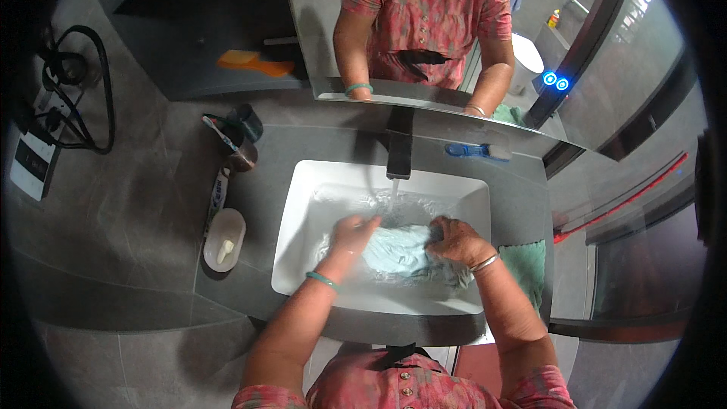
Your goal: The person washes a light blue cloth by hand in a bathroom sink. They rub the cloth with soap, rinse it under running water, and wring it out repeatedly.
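Two pinches on cloth (403,251): left hand (353,239), right hand (460,242) | within basin rim (287,246) | open water (333,198) leftward

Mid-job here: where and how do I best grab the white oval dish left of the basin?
Probably pinch the white oval dish across the middle of its long sides, from above: it is narrower that way. Come from the basin side, since a tube lies by the far end. Stay off the pale lump inside. The left hand is nearer.
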